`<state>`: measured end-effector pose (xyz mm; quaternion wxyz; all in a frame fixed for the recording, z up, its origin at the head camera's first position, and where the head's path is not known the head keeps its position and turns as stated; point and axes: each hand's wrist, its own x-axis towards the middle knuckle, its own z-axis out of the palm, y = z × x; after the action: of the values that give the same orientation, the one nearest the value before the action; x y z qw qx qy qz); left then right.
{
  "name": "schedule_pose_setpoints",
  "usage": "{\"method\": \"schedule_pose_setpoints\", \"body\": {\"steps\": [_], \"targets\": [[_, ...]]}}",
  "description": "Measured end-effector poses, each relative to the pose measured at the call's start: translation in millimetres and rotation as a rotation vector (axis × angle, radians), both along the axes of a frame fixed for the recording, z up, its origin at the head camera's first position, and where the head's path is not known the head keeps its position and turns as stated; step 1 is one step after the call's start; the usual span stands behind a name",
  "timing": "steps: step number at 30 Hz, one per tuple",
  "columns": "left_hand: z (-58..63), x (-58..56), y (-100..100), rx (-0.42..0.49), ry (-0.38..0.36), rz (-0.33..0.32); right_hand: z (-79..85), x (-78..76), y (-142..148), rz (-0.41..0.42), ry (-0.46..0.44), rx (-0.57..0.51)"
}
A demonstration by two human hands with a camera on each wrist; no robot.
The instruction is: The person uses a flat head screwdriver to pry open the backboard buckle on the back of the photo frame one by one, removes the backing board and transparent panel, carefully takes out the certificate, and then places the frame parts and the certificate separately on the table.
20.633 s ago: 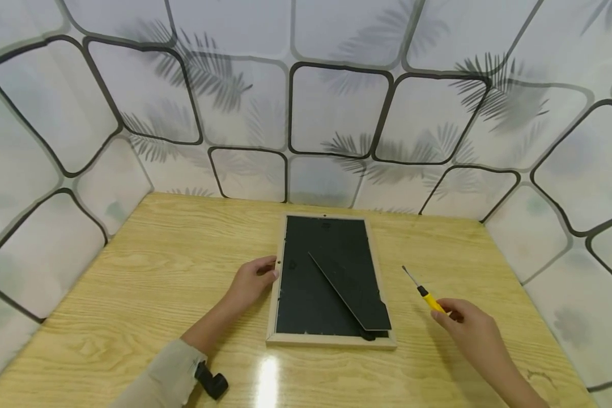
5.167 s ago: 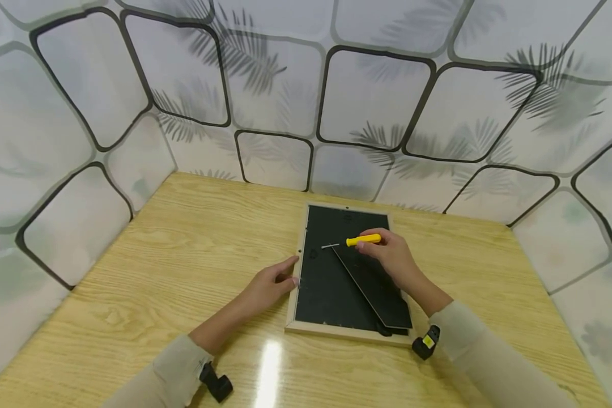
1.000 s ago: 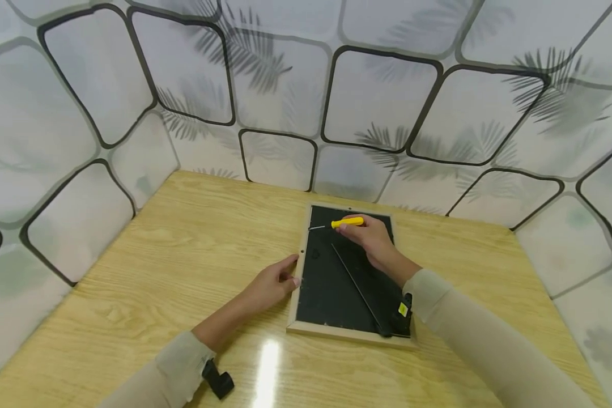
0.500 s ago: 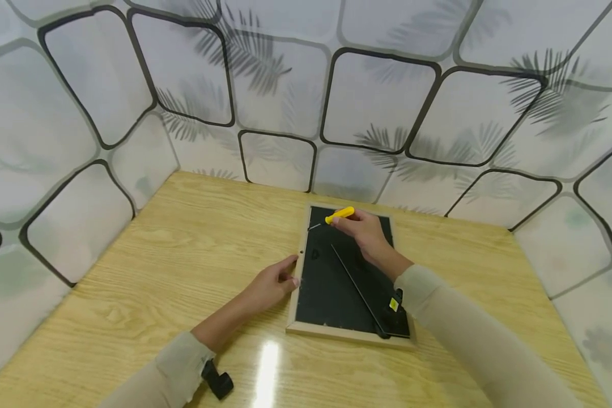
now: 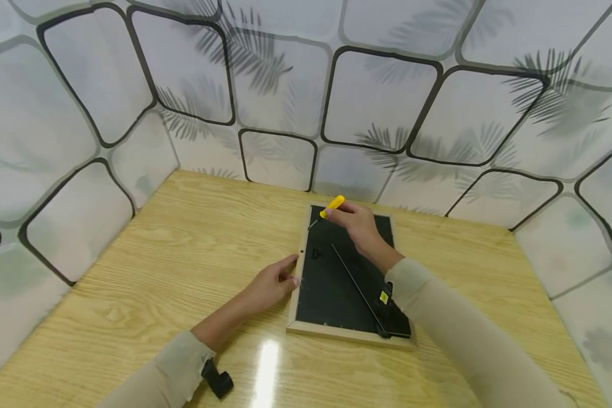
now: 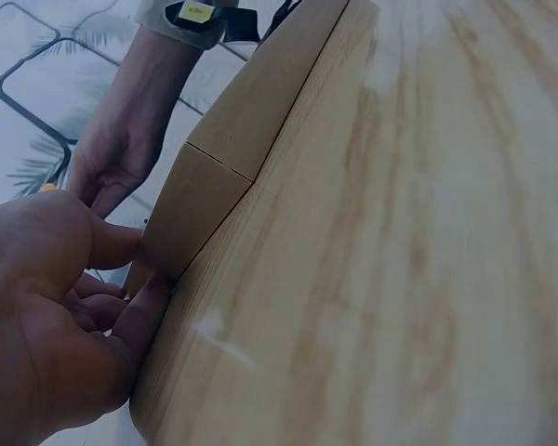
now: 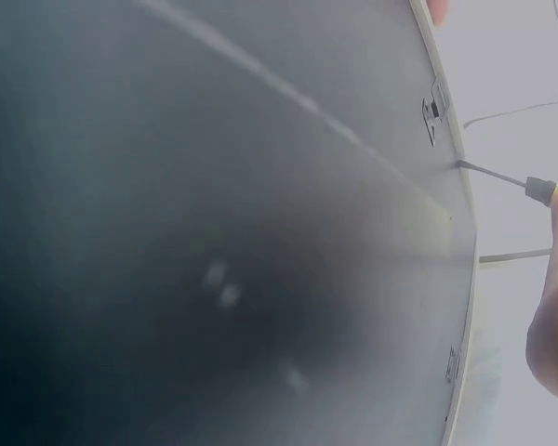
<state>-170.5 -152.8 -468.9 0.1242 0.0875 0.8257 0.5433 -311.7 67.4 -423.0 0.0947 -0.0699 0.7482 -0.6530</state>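
Observation:
A picture frame (image 5: 336, 334) lies face down on the table, its pale wooden border around a black backing board (image 5: 316, 306). A black easel leg (image 5: 359, 269) slants across the board. My left hand (image 5: 270, 286) holds the frame's left side, thumb and fingers at the border. My right hand (image 5: 359, 226) grips a yellow-handled screwdriver (image 5: 332, 206) over the upper left of the board. Its tip meets the inner edge of the border there. In the right wrist view the thin shaft reaches that edge near a small metal hanger (image 7: 433, 110).
The wood-grain table (image 5: 209, 226) extends around the frame. Patterned wall covering (image 5: 275, 85) stands behind and along both sides. A black wrist camera (image 5: 218, 381) is strapped to the left sleeve, and another sits at the right cuff.
Earlier the screwdriver was right of the frame, then over the board's middle. It is now at the upper left border, its handle raised more steeply over the last second. The left hand stays put.

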Motion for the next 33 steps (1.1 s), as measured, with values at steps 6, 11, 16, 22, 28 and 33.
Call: {"method": "schedule_pose_setpoints", "body": {"steps": [6, 11, 16, 22, 28, 33], "targets": [[0.5, 0.1, -0.8, 0.003, -0.002, 0.005, 0.6, -3.6, -7.9, -0.004, 0.047, 0.02], [-0.3, 0.5, -1.3, -0.002, -0.006, 0.004, 1.8, -6.0, -15.3, -0.003, 0.079, 0.07], [-0.9, 0.7, -1.3, -0.002, -0.009, 0.006, 4.4, -7.2, -21.8, 0.005, 0.102, 0.114], [-0.3, 0.8, -0.8, 0.021, -0.017, 0.005, 5.7, -7.5, -26.6, -0.005, 0.116, 0.14], [0.5, 0.6, -0.2, 0.018, -0.016, -0.002, 5.3, -6.5, -31.0, -0.021, 0.121, 0.129], [0.3, 0.7, -0.4, 0.022, -0.019, -0.002, 5.3, -7.2, -34.4, -0.025, 0.106, 0.111]]}}
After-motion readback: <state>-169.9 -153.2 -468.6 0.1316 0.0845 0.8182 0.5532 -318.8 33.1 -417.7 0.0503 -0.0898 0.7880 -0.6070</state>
